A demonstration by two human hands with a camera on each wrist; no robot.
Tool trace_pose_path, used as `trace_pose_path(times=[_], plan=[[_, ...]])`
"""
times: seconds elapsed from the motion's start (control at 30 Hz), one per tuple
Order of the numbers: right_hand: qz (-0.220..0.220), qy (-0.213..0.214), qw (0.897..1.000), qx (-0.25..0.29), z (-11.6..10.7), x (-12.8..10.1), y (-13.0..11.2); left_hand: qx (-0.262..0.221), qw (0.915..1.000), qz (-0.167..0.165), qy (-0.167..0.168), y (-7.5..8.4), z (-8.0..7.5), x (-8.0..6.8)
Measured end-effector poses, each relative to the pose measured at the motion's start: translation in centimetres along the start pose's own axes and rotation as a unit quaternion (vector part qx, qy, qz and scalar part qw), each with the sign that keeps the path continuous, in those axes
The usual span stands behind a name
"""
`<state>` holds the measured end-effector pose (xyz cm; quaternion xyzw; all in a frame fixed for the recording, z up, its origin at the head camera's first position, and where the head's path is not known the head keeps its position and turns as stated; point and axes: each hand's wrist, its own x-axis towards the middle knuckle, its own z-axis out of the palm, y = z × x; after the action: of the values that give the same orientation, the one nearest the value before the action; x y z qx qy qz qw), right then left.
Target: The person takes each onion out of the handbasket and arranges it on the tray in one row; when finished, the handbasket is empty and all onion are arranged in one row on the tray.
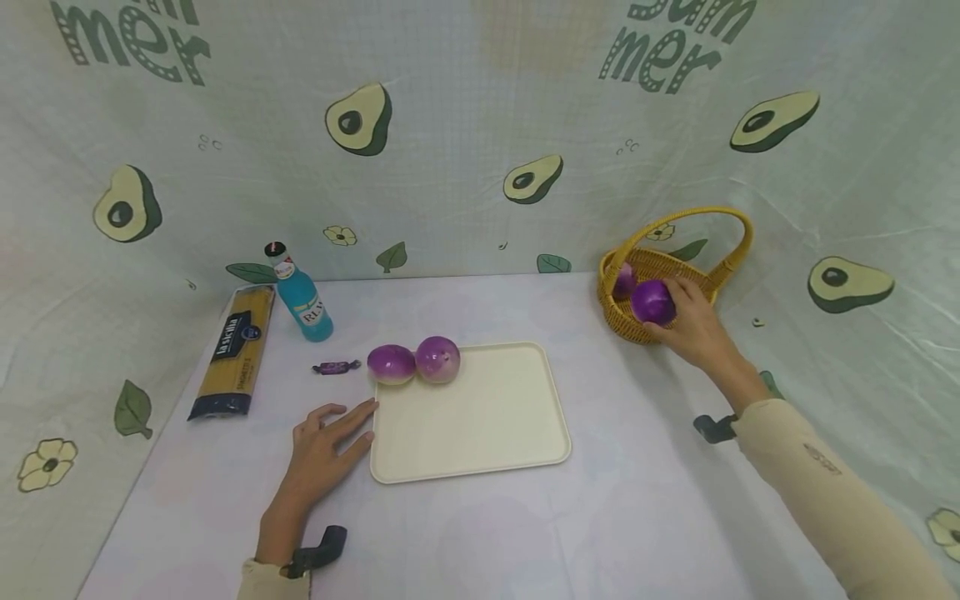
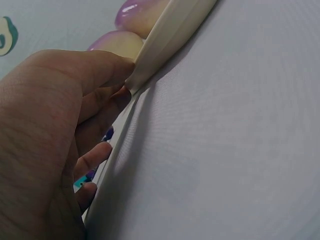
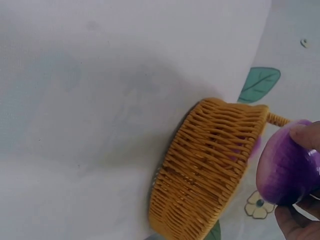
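My right hand (image 1: 692,327) grips a glossy round purple vegetable (image 1: 653,302), onion-like in shape, over the front of a wicker basket (image 1: 632,326). In the right wrist view, the thumb and fingertips hold the purple vegetable (image 3: 286,167) beside the basket's rim (image 3: 260,112). Another purple vegetable (image 1: 624,282) lies inside the basket. My left hand (image 1: 322,454) rests at the left edge of a cream tray (image 1: 472,417), fingertips touching its rim. Two purple-and-cream round vegetables (image 1: 391,364) (image 1: 438,359) sit side by side at the tray's far left corner.
A blue bottle (image 1: 303,300) stands at the back left, next to a pack of spaghetti (image 1: 238,350). One purple wrapped candy (image 1: 336,367) lies left of the tray. The basket's tall handle (image 1: 693,212) arches above it, near the patterned cloth backdrop (image 1: 450,208).
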<state>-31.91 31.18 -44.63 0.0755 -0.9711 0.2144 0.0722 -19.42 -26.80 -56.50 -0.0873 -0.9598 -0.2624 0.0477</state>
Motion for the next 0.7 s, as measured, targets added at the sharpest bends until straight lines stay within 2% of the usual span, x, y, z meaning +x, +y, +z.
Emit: trace_pose_path(times=[0.7], plan=[[-0.021,0.009,1.0,-0.002,0.62,-0.52,-1.04,0.001,1.0,-0.002,-0.004,-0.05,0.05,0.08]])
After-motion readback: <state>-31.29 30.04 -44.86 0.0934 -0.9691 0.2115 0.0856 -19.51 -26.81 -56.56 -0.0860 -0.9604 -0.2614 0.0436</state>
